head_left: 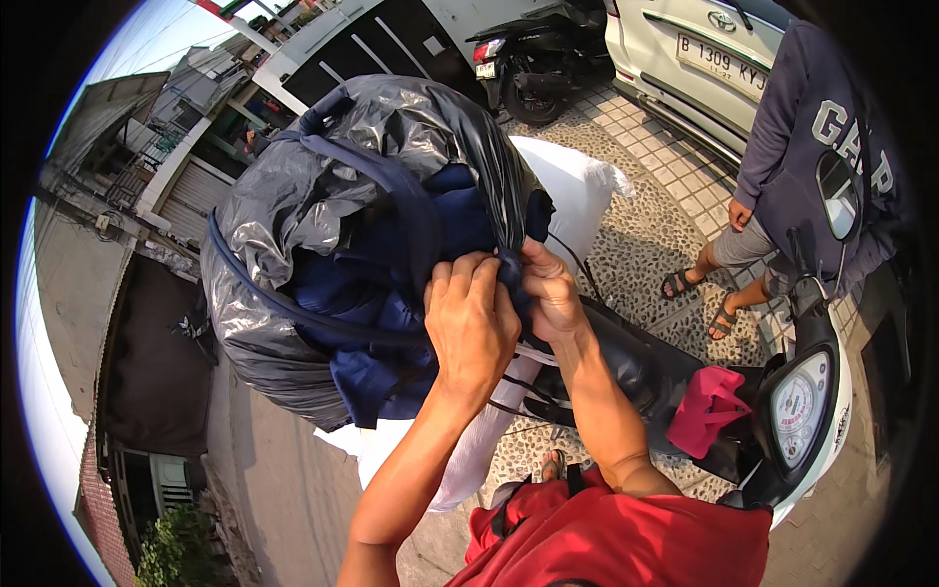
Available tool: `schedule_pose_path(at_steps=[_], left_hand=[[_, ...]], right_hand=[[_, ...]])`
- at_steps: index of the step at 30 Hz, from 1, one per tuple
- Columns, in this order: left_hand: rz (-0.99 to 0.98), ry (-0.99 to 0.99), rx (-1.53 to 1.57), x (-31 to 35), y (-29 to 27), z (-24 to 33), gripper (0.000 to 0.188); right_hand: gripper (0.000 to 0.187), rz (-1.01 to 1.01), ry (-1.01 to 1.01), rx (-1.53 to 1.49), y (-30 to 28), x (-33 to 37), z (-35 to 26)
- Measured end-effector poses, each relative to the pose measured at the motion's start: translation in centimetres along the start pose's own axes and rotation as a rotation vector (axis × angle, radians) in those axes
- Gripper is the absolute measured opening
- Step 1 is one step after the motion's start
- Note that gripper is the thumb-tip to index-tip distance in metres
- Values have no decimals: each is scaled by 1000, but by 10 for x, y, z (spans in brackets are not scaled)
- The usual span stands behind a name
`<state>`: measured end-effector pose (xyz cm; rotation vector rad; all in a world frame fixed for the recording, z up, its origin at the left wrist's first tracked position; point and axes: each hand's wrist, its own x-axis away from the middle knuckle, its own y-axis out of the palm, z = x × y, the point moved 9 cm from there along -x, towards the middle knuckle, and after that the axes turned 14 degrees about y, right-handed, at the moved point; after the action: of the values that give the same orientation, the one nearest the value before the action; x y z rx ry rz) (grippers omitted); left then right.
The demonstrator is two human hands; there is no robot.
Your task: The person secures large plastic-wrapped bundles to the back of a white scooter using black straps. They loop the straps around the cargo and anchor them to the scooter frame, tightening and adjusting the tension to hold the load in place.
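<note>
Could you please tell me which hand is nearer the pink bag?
The right hand, above and left of the pink bag in the picture; the left hand is farther left.

Left hand (469, 313) curls just beside right hand (550, 292).

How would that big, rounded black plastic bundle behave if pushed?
The bundle would probably give softly: its surface is crinkled and dark blue cloth shows. Its shine suggests slipperiness, though the dark blue fabric strap might curb sliding.

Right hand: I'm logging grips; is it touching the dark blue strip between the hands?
Touching: the head view shows the right hand against the dark blue strip, without a gap.
</note>
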<state>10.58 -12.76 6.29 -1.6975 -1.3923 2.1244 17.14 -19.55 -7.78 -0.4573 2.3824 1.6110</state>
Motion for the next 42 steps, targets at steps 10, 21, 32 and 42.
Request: schedule_pose_path(at_steps=[10, 21, 32, 42], left_hand=[[-313, -115, -169, 1, 22, 2, 35], [-251, -135, -35, 2, 14, 0, 34], [-48, 205, 147, -16, -17, 6, 33], [206, 278, 90, -9, -41, -6, 35]], right_hand=[[47, 90, 12, 166, -4, 13, 0], [34, 493, -247, 281, -7, 37, -6], [41, -31, 256, 113, 9, 38, 11], [17, 663, -15, 206, -73, 57, 0]])
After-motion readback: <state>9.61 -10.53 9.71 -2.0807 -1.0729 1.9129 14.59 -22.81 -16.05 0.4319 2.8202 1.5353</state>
